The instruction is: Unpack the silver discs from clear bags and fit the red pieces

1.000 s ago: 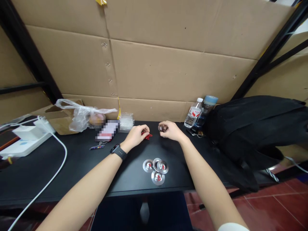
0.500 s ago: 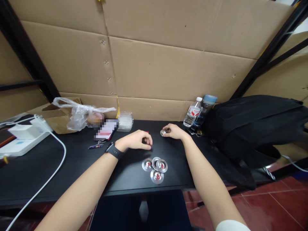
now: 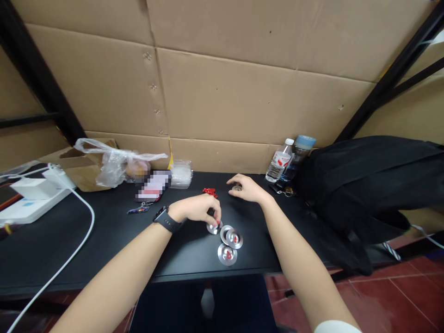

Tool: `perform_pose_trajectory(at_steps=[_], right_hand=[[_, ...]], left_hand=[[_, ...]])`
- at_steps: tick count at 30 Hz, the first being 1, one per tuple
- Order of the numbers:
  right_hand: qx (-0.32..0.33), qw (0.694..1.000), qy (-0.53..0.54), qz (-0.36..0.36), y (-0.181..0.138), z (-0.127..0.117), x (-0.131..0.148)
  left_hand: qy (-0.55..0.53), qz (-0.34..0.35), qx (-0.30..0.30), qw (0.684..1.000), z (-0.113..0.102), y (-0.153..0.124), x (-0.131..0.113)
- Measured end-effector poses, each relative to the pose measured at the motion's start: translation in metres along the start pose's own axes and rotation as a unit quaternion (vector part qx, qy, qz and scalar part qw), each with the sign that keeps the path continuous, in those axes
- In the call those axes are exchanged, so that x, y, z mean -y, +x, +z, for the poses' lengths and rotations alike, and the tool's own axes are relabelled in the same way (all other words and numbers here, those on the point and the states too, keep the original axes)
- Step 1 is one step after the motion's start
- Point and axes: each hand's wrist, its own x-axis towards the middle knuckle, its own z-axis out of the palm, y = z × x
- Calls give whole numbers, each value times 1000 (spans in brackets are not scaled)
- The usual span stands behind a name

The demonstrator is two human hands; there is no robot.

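Observation:
My left hand point(image 3: 203, 209), a dark watch on its wrist, has its fingers closed on the near-left metal disc point(image 3: 212, 230). Fingers hide part of that disc, and a bit of red shows by the fingertips. My right hand point(image 3: 248, 188) is farther back, thumb and fingers apart around small round metal pieces point(image 3: 237, 188) on the table. Close to my left hand lie more shiny domed discs: an overlapping pair, with a red piece on the upper disc point(image 3: 235, 238), and a nearer disc point(image 3: 227, 255), also with a red piece.
Small red pieces point(image 3: 210, 191) are heaped on the black table point(image 3: 118, 245). Behind them stand a clear plastic container point(image 3: 181, 175), a phone-like object point(image 3: 154, 186) and a plastic bag point(image 3: 116, 164). On the right are a water bottle point(image 3: 279, 161), a blue-lidded bottle point(image 3: 301, 150) and a black backpack point(image 3: 367, 185).
My left hand has come nearer and closed on the left disc, which has shifted away from me. The fingers of my right hand have spread from the metal pieces. The red heap is now uncovered.

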Motion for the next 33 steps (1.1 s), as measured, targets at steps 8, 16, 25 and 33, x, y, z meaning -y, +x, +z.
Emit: perform_pose_trajectory(at_steps=[8, 16, 25, 33], right_hand=[[93, 990, 104, -6, 1, 20, 41], [-70, 966, 245, 47, 6, 27, 33], [2, 918, 391, 60, 8, 27, 41], [-95, 982, 139, 84, 5, 10, 10]], left_hand=[[165, -100, -267, 944, -2, 4, 9], [99, -120, -421, 894, 0, 8, 6], [27, -123, -446, 886, 6, 11, 6], [128, -155, -356, 913, -4, 1, 22]])
